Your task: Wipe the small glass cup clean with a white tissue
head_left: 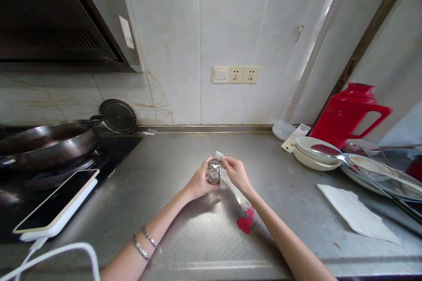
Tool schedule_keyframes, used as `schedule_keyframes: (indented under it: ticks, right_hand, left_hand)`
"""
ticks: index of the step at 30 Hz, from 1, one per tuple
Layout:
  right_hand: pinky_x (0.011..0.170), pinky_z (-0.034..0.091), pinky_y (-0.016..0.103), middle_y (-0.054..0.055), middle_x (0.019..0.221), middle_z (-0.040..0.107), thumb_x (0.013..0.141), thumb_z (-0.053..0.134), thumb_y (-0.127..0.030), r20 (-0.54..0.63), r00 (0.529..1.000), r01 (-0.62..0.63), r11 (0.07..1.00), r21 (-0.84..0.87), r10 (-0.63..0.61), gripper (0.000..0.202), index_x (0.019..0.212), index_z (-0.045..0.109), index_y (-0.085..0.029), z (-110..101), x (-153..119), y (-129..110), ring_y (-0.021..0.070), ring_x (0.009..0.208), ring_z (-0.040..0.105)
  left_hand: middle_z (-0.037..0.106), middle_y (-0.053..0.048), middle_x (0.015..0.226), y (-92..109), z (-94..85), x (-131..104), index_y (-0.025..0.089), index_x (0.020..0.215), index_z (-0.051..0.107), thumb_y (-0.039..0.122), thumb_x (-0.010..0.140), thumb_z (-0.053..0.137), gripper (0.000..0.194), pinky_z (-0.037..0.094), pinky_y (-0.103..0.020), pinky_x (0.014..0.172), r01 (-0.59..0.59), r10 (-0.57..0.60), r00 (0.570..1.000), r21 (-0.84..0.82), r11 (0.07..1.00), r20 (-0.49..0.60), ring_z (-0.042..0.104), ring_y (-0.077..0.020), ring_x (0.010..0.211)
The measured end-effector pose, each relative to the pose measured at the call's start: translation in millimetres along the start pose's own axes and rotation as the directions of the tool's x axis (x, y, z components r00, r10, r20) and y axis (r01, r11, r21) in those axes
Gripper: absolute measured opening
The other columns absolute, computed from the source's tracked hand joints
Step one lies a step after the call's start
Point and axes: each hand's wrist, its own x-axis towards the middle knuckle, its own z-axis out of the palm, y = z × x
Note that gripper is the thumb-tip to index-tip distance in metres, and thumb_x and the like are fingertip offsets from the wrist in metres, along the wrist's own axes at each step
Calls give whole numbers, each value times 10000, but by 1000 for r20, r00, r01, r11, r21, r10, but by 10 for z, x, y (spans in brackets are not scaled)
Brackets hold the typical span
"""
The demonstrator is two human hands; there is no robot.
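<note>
My left hand [200, 180] is closed around a small packet [214, 171], clear and shiny with something dark and greyish inside. The packet is held upright above the metal counter [184, 237]. At its upper right corner, the fingers of my right hand [235, 171] pinch a whitish tab [220, 155]. What the packet contains is too small to make out. Under my right forearm lies a clear plastic wrapper with a red patch [245, 220], partly hidden by the arm.
On the left, a large pan [49, 142] sits on the black stove, with a phone [59, 202] and white cable in front. To the right are stacked bowls [316, 162], a red thermos jug [346, 114], plates [361, 180] and a white paper sheet [358, 213].
</note>
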Motion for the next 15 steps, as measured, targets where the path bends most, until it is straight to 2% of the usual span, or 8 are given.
schedule_keyframes:
  ticks: [4, 8, 11, 13, 15]
  right_hand:
    - [476, 317, 209, -23, 503, 458, 894, 417, -492, -64, 989, 124, 980, -157, -136, 471, 594, 563, -160, -4, -56, -53, 99, 496, 404]
    - [522, 398, 218, 3, 580, 592, 909, 427, -426, -5, 975, 219, 960, -174, -223, 384, 751, 667, -171, -28, -114, -126, 124, 520, 526]
    - [679, 507, 275, 49, 783, 715, 912, 440, -367, 39, 957, 291, 948, -130, -288, 313, 896, 707, -205, -55, -134, -136, 195, 720, 665]
    - [812, 524, 326, 64, 969, 727, 915, 436, -323, 57, 938, 345, 933, -97, -341, 291, 991, 702, -231, -70, -141, -136, 227, 915, 677]
    - [889, 516, 350, 62, 1078, 704, 916, 431, -271, 77, 910, 414, 905, -93, -408, 291, 1059, 683, -247, -78, -147, -136, 227, 1025, 652]
  left_hand:
    - [521, -122, 1278, -22, 52, -11, 204, 1362, 274, 184, 578, 748, 916, 432, -411, 965, -22, 22, 1000, 21, 1000, -21, 547, -265, 1122]
    - [518, -120, 1259, -20, 77, -12, 212, 1335, 287, 178, 560, 745, 901, 437, -430, 946, -15, 15, 1000, 28, 1000, -27, 540, -278, 1116]
    - [529, -115, 1234, 15, 87, -15, 215, 1326, 288, 167, 561, 736, 887, 452, -425, 917, -12, 13, 999, 19, 1000, -34, 551, -274, 1088]
    - [537, -111, 1218, 51, 90, -17, 215, 1321, 294, 154, 565, 729, 874, 461, -417, 900, -11, 11, 999, 3, 1000, -34, 560, -270, 1069]
    - [538, -114, 1212, 86, 89, -14, 204, 1303, 318, 143, 565, 721, 843, 457, -419, 907, -6, 6, 999, -4, 1000, -33, 556, -274, 1075]
